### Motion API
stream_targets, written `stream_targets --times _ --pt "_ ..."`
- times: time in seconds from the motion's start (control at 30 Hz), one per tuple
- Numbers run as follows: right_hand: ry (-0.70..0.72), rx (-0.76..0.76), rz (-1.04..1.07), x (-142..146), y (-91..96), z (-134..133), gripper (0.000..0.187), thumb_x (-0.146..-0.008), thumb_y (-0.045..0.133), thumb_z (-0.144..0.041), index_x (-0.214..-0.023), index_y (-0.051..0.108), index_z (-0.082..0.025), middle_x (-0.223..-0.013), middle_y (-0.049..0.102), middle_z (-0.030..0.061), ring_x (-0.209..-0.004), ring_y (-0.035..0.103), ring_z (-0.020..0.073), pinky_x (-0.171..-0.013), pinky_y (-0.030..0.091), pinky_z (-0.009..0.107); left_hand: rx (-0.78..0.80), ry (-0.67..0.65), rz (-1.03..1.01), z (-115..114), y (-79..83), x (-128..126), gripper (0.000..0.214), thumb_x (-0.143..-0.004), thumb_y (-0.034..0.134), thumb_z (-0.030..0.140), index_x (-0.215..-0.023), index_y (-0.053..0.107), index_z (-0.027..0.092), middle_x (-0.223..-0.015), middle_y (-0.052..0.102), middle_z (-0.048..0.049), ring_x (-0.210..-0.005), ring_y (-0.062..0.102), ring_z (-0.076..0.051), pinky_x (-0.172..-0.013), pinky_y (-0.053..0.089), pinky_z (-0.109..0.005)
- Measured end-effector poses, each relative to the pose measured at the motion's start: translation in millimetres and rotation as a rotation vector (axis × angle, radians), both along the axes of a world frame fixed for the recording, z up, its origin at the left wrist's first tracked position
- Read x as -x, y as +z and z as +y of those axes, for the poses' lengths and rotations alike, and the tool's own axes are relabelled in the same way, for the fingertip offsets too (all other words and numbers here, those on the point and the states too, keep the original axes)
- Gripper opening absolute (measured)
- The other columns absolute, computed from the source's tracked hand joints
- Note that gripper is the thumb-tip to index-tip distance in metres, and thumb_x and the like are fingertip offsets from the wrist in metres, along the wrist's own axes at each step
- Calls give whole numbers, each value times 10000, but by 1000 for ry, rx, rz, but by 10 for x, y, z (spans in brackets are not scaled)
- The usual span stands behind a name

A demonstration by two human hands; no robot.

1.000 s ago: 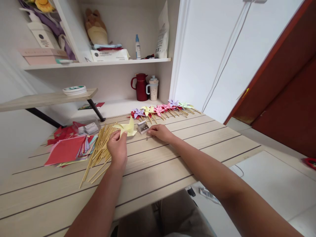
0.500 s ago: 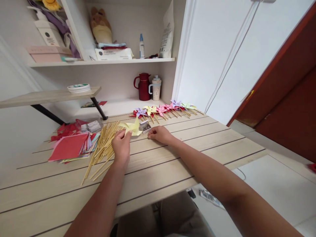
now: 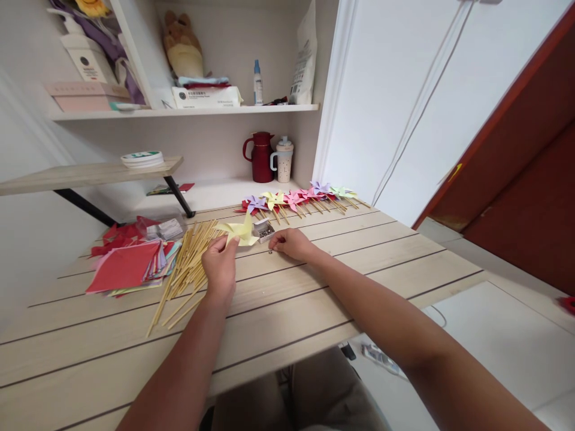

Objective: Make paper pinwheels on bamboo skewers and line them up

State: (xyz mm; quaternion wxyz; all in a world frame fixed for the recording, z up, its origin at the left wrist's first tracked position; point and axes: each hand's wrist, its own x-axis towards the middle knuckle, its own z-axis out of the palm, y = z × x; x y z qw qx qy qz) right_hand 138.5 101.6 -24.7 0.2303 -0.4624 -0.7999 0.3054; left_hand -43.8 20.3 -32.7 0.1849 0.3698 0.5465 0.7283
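My left hand [image 3: 220, 266] is closed on a folded pale yellow paper pinwheel [image 3: 241, 231], held just above the wooden table [image 3: 287, 299]. My right hand [image 3: 290, 243] rests on the table beside a small open box of metal pins [image 3: 265, 229], its fingertips pinched at a tiny pin lying on the wood. A loose bundle of bamboo sticks [image 3: 186, 266] lies directly left of my left hand.
A stack of coloured paper squares [image 3: 128, 267], red on top, lies at the left. Finished pinwheels on sticks [image 3: 296, 199] line the table's far edge. A red jug [image 3: 260, 157] and a mug [image 3: 283, 161] stand behind them under the shelves.
The view shifted slightly. My right hand has drawn its fingers together over the small pin near the box. The left hand still grips the yellow pinwheel in the same place.
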Motion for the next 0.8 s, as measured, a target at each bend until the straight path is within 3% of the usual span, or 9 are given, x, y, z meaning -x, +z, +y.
stream_targets --times 0.23,0.43,0.57,0.7,0.8 --pt "3 3 55 -14 -11 14 125 -854 664 -198 -862 788 -206 -871 763 15 -817 643 159 -730 433 248 -11 -25 -18 -12 2 4 145 -707 752 287 -806 780 186 -903 703 -23 -926 625 -203 -907 487 -337" --pt "68 41 94 -36 -87 60 232 -812 638 -108 -926 804 -223 -718 679 -29 -661 555 116 -674 409 238 -13 -34 -17 -3 -13 9 149 -717 751 291 -818 782 186 -888 699 -16 -912 618 -198 -896 489 -338" --pt "112 60 149 -41 -106 77 239 -797 637 -88 -911 805 -214 -777 704 -17 -701 573 121 -694 418 238 -14 -38 -23 -1 -12 2 139 -720 751 281 -814 776 182 -873 688 -14 -894 621 -193 -886 494 -332" --pt "48 0 88 -14 -60 40 163 -836 665 -195 -917 800 -236 -890 762 -3 -797 632 153 -733 432 248 -18 -43 -26 -11 5 -15 136 -722 754 279 -820 773 186 -902 694 -19 -912 626 -196 -906 490 -342" --pt "-23 -45 1 14 -9 7 154 -871 658 -308 -838 784 -227 -844 753 9 -792 630 172 -682 406 255 -17 -42 -19 -23 19 -27 137 -724 754 282 -821 774 188 -901 696 -19 -922 627 -200 -923 482 -352"
